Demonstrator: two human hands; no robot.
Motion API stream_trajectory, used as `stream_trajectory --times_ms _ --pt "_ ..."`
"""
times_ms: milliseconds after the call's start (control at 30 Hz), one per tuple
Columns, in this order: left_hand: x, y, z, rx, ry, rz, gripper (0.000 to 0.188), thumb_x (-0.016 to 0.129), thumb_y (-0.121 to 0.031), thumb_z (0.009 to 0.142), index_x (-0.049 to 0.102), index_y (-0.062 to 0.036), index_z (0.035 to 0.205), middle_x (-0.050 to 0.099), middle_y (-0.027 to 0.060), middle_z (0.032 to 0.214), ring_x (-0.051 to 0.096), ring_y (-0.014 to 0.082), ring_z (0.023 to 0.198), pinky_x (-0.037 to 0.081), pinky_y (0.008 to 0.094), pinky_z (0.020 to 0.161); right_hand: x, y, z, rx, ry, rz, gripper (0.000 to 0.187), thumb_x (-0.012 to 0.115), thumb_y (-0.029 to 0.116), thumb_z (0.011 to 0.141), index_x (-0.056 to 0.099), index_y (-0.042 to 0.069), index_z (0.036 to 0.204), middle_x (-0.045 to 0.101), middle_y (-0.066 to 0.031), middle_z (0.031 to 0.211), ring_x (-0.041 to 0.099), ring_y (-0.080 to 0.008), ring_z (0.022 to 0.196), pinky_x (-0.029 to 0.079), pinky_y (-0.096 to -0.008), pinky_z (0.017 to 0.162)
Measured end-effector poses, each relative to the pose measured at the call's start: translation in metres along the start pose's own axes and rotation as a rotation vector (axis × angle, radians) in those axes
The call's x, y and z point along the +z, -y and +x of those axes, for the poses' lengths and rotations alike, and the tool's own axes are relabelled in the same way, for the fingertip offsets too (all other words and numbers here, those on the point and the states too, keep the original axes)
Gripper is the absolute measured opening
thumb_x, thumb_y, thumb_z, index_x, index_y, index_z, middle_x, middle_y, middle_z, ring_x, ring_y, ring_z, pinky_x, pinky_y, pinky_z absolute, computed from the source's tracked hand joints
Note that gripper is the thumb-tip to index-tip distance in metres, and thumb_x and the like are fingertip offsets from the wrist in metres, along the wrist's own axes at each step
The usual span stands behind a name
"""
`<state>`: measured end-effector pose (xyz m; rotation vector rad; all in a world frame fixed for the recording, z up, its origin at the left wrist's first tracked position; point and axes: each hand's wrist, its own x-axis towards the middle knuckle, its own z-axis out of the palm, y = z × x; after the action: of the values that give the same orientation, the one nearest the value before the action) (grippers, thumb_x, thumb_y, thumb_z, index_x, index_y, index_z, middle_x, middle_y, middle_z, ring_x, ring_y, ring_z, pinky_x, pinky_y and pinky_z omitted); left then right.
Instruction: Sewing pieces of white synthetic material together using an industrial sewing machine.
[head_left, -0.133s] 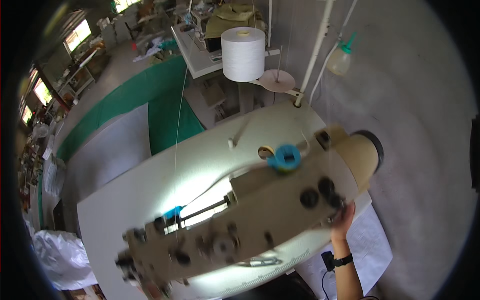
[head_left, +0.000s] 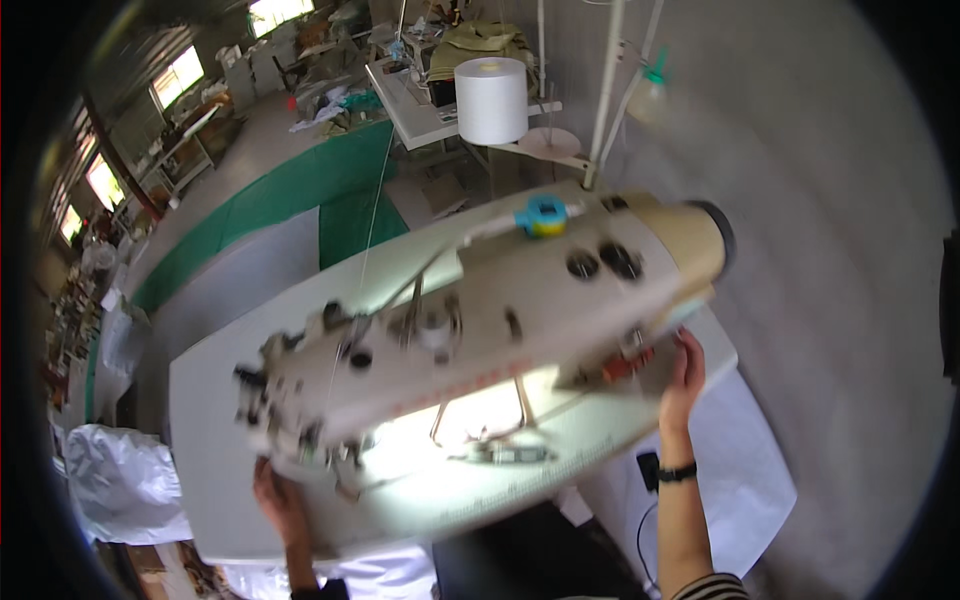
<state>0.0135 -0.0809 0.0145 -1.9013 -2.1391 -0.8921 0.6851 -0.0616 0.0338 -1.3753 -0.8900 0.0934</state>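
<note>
A beige industrial sewing machine [head_left: 480, 320] lies slanted across the middle, blurred, its front side showing. At its right end my right hand [head_left: 682, 385] grips the lower edge, close to a red part [head_left: 628, 365]. My left hand [head_left: 283, 510] holds the lower edge at the needle end on the left; blur and the machine hide some of its fingertips. A blue fitting [head_left: 544, 216] sits on top of the machine. Bright light falls on the white tabletop [head_left: 600, 450] below.
Behind the machine stand a white thread cone [head_left: 491, 100] and a pale pole [head_left: 607, 90]. A bottle with a green nozzle [head_left: 650, 95] hangs by the wall. Green cloth [head_left: 270, 215] lies beyond the table, with a white plastic bag [head_left: 125, 480] at left.
The sewing machine has swung away from me, baring more of its front. My left hand has come into view at its left end; my right hand has moved up slightly with it.
</note>
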Motion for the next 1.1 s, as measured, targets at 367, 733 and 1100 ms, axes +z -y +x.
stream_trajectory --times_ms 367,733,1100 --pt "-0.047 -0.096 -0.057 0.111 0.004 0.143 0.041 0.048 -0.013 0.090 0.053 -0.0082 0.131 0.050 0.0110 0.142 0.041 0.0318 0.136 0.028 0.0501 0.114 0.002 0.060 -0.039 0.053 0.237 -0.023 0.053 0.067 0.024 0.092 0.048 0.000 0.135 0.058 -0.0149 0.128 0.063 -0.0208 0.103 0.050 -0.0326 0.089" --pt "-0.047 -0.100 -0.055 0.063 -0.024 0.155 0.038 0.047 -0.012 0.093 0.056 -0.0083 0.129 0.052 0.0111 0.139 0.044 0.0318 0.133 0.029 0.0474 0.114 0.036 0.078 -0.026 0.007 0.167 -0.144 0.039 0.069 0.024 0.090 0.061 0.000 0.119 0.070 -0.0114 0.094 0.068 -0.0215 0.083 0.053 -0.0330 0.075" --pt "-0.044 -0.097 -0.053 0.121 -0.100 0.148 0.038 0.051 -0.004 0.086 0.060 -0.0078 0.123 0.056 0.0117 0.135 0.049 0.0327 0.128 0.035 0.0479 0.109 0.034 0.119 -0.069 -0.034 0.479 0.107 0.015 0.060 0.007 0.095 0.065 -0.001 0.107 0.068 -0.0077 0.088 0.065 -0.0130 0.076 0.052 -0.0254 0.070"
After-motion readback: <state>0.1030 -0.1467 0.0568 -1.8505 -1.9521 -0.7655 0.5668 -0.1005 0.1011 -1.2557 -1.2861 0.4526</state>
